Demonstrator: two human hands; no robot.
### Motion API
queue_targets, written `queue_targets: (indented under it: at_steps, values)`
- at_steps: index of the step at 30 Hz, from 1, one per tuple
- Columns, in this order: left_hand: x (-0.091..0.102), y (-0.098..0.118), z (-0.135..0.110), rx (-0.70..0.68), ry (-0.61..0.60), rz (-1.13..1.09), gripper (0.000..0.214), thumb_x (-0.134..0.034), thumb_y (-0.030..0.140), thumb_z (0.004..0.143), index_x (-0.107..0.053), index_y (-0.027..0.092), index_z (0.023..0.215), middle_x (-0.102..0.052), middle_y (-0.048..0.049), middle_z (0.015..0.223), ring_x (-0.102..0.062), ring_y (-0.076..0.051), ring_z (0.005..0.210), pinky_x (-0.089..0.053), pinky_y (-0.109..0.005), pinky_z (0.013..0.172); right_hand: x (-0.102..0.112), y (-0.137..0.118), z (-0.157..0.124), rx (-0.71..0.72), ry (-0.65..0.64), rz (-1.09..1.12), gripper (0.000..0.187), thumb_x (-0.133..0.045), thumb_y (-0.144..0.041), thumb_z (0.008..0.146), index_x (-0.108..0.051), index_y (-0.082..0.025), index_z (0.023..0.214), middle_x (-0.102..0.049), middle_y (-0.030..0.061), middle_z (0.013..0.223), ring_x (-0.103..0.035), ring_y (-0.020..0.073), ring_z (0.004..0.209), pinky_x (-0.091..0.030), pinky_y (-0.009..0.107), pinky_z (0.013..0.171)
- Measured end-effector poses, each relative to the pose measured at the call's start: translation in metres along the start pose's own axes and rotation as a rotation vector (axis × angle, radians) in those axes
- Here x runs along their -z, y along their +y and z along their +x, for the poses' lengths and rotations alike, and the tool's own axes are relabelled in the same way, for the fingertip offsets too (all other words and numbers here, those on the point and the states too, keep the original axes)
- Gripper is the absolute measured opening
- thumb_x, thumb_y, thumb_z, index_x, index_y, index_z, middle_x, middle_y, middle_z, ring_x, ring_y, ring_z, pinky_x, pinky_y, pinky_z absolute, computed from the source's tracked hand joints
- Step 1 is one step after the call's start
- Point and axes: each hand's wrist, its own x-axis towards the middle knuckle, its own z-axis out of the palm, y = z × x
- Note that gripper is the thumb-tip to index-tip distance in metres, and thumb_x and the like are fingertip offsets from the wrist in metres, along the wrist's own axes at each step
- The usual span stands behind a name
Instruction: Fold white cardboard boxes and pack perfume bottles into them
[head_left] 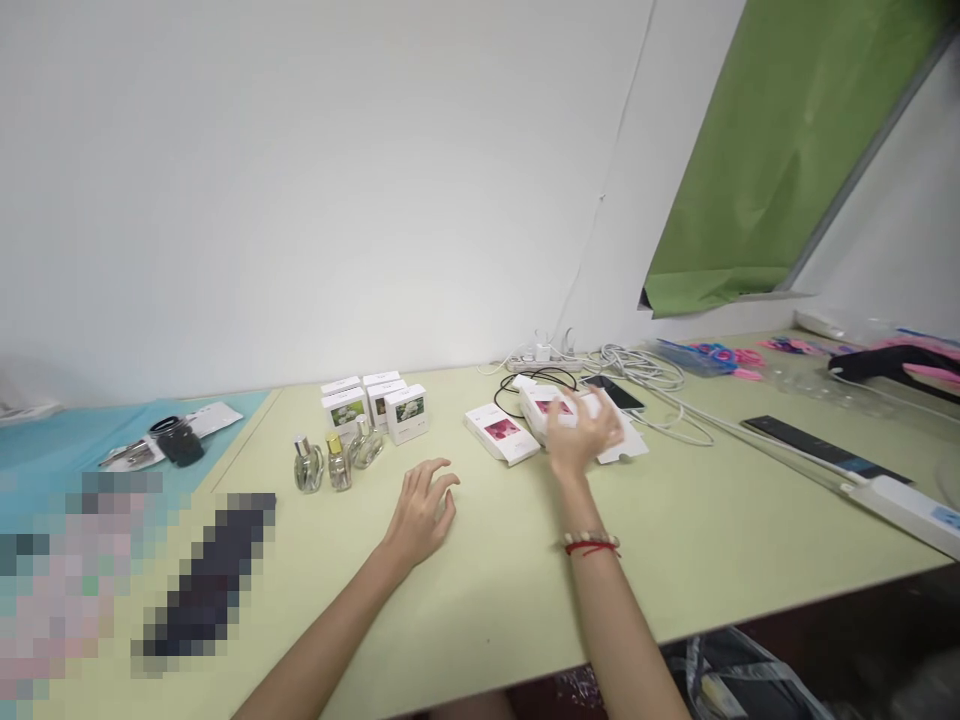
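My left hand (424, 512) hovers just over or rests on the table, with its fingers loosely curved, apart and holding nothing. My right hand (581, 435), a little blurred, is above some white cartons, and its fingers look spread with nothing visible between them. Partly behind it is a white carton with a pink flower picture (536, 400). Just left of that lies a flat white carton (501, 432) with a similar picture. Three small glass perfume bottles (339, 465) stand or lean left of my left hand. Behind them are several white boxes with green flower pictures (407, 413).
Coiled white cables (637, 368), a phone (615, 392) and a power strip (911, 510) lie to the right. At the left are a blue cloth (142, 420) and a dark jar (177, 440). A white wall (375, 200) bounds the table's back.
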Motion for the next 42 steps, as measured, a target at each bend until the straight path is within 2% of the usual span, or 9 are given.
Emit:
queue_targets:
  at_steps: [4,8,16,19,24,29,34,38,42]
  values:
    - [0.000,0.001,0.001,-0.009,-0.015,-0.012,0.023,-0.045,0.008,0.080,-0.050,0.020,0.099,-0.052,-0.0089,0.112,-0.048,-0.021,0.106,-0.039,-0.036,0.087,-0.004,0.053,0.007,-0.436,0.183,-0.153,0.057,-0.054,-0.038,0.074,-0.043,-0.023,0.127,-0.038,0.0158,0.134,-0.034,0.0325,0.123,-0.021,0.053,0.097]
    - [0.000,0.000,0.001,-0.013,-0.044,0.000,0.022,-0.044,0.009,0.080,-0.050,0.020,0.098,-0.053,-0.0089,0.111,-0.050,-0.021,0.102,-0.041,-0.036,0.083,-0.013,0.084,0.005,-0.770,0.123,-0.163,0.085,-0.069,-0.047,0.058,-0.037,-0.015,0.129,-0.047,0.0234,0.124,-0.039,0.0385,0.118,-0.025,0.054,0.096]
    - [0.003,-0.001,0.002,0.000,-0.027,-0.028,0.021,-0.043,0.010,0.081,-0.050,0.021,0.098,-0.053,-0.0086,0.111,-0.050,-0.021,0.103,-0.040,-0.036,0.084,-0.014,0.072,0.005,-0.722,0.137,-0.071,0.048,-0.059,-0.037,0.070,-0.044,-0.026,0.113,-0.056,0.0101,0.115,-0.056,0.0303,0.101,-0.041,0.046,0.082]
    - [0.005,-0.002,0.003,0.031,0.000,-0.047,0.021,-0.043,0.010,0.082,-0.050,0.021,0.099,-0.053,-0.0082,0.109,-0.050,-0.020,0.103,-0.039,-0.036,0.085,-0.011,0.063,0.004,-0.709,0.190,-0.068,0.042,-0.055,-0.039,0.074,-0.043,-0.028,0.113,-0.057,0.0092,0.112,-0.057,0.0294,0.098,-0.045,0.042,0.076]
    - [0.007,-0.002,0.004,0.053,0.010,-0.041,0.020,-0.043,0.010,0.082,-0.051,0.020,0.097,-0.054,-0.0079,0.108,-0.051,-0.020,0.101,-0.039,-0.035,0.083,-0.005,0.061,0.002,-0.807,0.104,-0.045,0.040,-0.056,-0.039,0.074,-0.047,-0.025,0.110,-0.060,0.0119,0.104,-0.058,0.0314,0.096,-0.044,0.046,0.078]
    - [0.009,0.000,0.006,0.106,0.060,-0.072,0.020,-0.044,0.012,0.082,-0.052,0.020,0.099,-0.056,-0.0078,0.106,-0.052,-0.020,0.102,-0.038,-0.036,0.086,0.005,0.039,0.011,-0.569,0.246,0.067,0.030,-0.046,-0.036,0.081,-0.048,-0.020,0.107,-0.057,0.0128,0.110,-0.054,0.0272,0.102,-0.042,0.042,0.084]
    - [0.015,0.000,0.012,0.387,0.179,-0.407,0.030,-0.049,0.025,0.084,-0.046,0.021,0.114,-0.058,-0.0079,0.105,-0.054,-0.019,0.098,-0.042,-0.035,0.084,0.010,-0.019,0.003,-0.174,0.239,0.315,0.024,-0.050,-0.035,0.082,-0.051,-0.017,0.097,-0.059,0.0135,0.106,-0.055,0.0236,0.103,-0.043,0.039,0.087]
    - [0.021,-0.006,0.021,0.671,0.173,-0.975,0.047,-0.048,0.046,0.084,-0.043,0.020,0.122,-0.062,-0.0095,0.104,-0.061,-0.019,0.092,-0.047,-0.032,0.078,0.017,-0.068,-0.042,0.368,-0.095,0.625,0.007,-0.061,-0.028,0.075,-0.058,-0.022,0.078,-0.063,0.0091,0.101,-0.059,0.0220,0.097,-0.045,0.039,0.084]
    - [0.024,-0.024,0.026,0.913,0.382,-1.355,0.058,-0.051,0.057,0.077,-0.048,0.016,0.118,-0.061,-0.0121,0.111,-0.062,-0.021,0.095,-0.050,-0.032,0.078,0.030,-0.104,-0.093,0.738,-0.626,0.827,0.004,-0.061,-0.026,0.075,-0.065,-0.027,0.077,-0.066,0.0042,0.102,-0.060,0.0192,0.094,-0.047,0.037,0.081]
